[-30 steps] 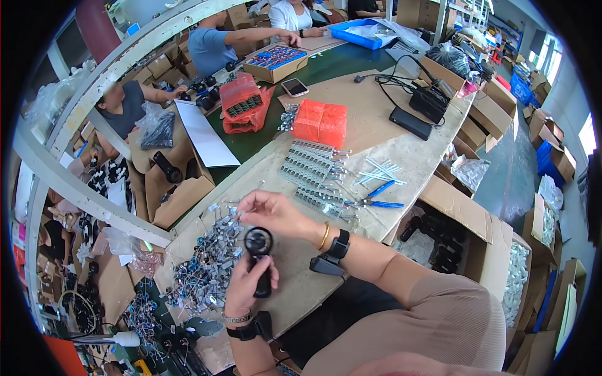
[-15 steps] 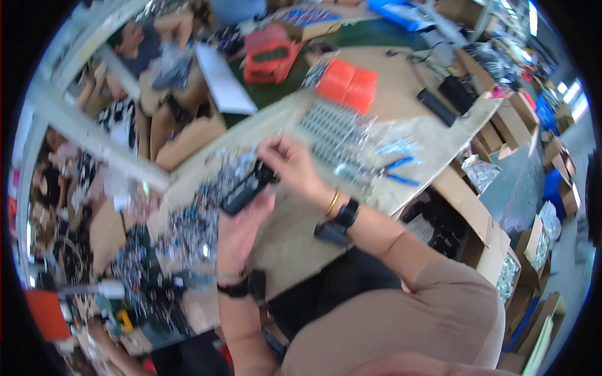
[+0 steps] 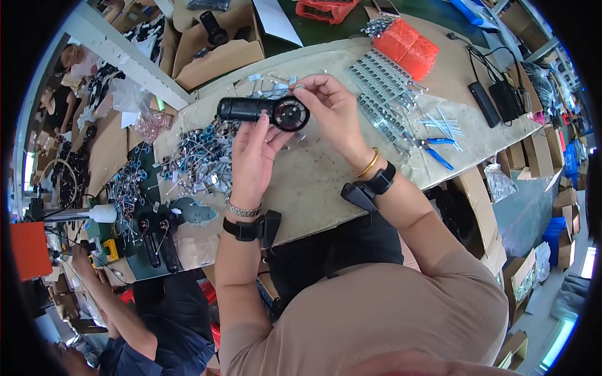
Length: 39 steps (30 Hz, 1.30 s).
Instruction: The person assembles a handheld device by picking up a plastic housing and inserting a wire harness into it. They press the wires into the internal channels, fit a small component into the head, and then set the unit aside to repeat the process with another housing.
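A black handheld fan body [image 3: 241,109] with a round, open-fronted head lies sideways above the worktable. My left hand [image 3: 252,160] is closed around it from below, its thumb near the join of handle and head. At the upper right rim of the head, my right hand [image 3: 338,118] has thumb and index finger pinched; any small part between them is too hidden to name. Below and left of the fan spreads a heap of small motors with wires [image 3: 204,156]. Rows of small metal parts [image 3: 382,81] lie right of my right hand.
Blue-handled cutters [image 3: 437,155] and thin pale sticks [image 3: 443,127] lie at the right, beyond them black adapters with cables [image 3: 483,103]. Red wrapped blocks [image 3: 407,50] sit at the back. A cardboard box [image 3: 232,59] holds black fan parts. A co-worker's arm [image 3: 119,301] reaches in at lower left.
The view has shifted and sharpened. The fan body has turned from slanting to nearly level, its round head now facing up. My right hand has moved to the head's rim.
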Motion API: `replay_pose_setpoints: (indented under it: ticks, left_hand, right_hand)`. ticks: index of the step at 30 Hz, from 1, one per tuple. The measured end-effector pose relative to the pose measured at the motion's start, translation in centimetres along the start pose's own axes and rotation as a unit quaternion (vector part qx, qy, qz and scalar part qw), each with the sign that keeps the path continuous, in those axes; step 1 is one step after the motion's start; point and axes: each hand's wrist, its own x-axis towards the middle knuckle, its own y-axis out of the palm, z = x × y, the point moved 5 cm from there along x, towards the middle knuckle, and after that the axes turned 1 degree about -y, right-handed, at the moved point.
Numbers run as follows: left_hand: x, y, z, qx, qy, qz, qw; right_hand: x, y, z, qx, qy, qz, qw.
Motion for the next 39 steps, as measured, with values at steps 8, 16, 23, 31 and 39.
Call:
replay_pose_setpoints:
  ticks: [8, 16, 23, 31, 39]
  left_hand:
    - [0.3, -2.0, -0.8, 0.033, 0.087, -0.026, 0.995]
    - [0.3, 1.9, -0.1, 0.046, 0.082, 0.056, 0.994]
    - [-0.1, -0.4, 1.3, 0.121, 0.141, 0.094, 0.978]
    - [-0.7, 0.7, 0.5, 0.238, 0.231, 0.114, 0.936]
    - [-1.1, 1.5, 1.7, 0.092, 0.014, 0.029, 0.995]
  right_hand:
    - [0.0, -0.2, 0.4, 0.077, 0.024, 0.006, 0.997]
    - [0.5, -0.6, 0.4, 0.14, 0.054, 0.015, 0.989]
    - [-1.6, 1.7, 0.5, 0.083, 0.01, 0.006, 0.997]
    - [-1.8, 1.0, 0.5, 0.093, -0.025, -0.034, 0.995]
    - [-1.8, 0.5, 0.0, 0.045, -0.022, -0.105, 0.993]
